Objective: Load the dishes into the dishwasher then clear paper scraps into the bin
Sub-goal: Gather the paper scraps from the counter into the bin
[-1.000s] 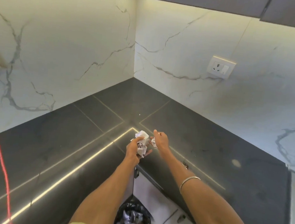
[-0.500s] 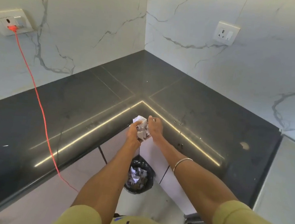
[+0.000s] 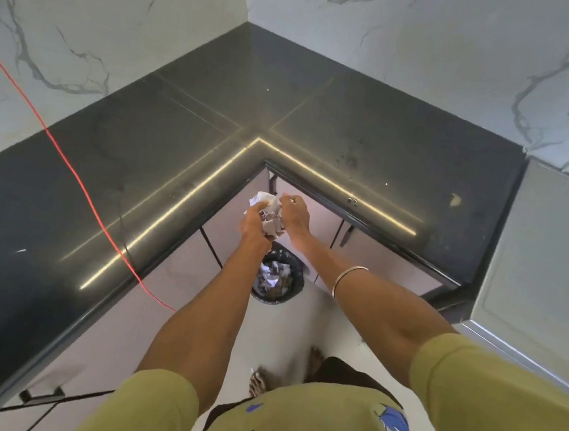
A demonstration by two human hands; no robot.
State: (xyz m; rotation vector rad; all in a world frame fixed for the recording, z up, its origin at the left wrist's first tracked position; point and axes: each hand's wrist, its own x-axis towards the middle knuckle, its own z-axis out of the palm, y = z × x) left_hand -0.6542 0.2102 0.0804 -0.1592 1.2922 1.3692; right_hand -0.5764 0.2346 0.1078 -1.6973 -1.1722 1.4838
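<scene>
Both hands (image 3: 276, 219) carried crumpled paper scraps (image 3: 271, 214) above bin (image 3: 279, 280).

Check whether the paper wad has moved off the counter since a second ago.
Yes. Both hands, left hand and right hand, hold the paper wad off the black counter edge, toward the person, above the bin.

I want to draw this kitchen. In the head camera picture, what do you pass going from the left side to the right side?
Red cable → left hand → paper scraps → right hand → bangle → grey panel. The bin sits below the hands, so it has no clear place in the order.
</scene>
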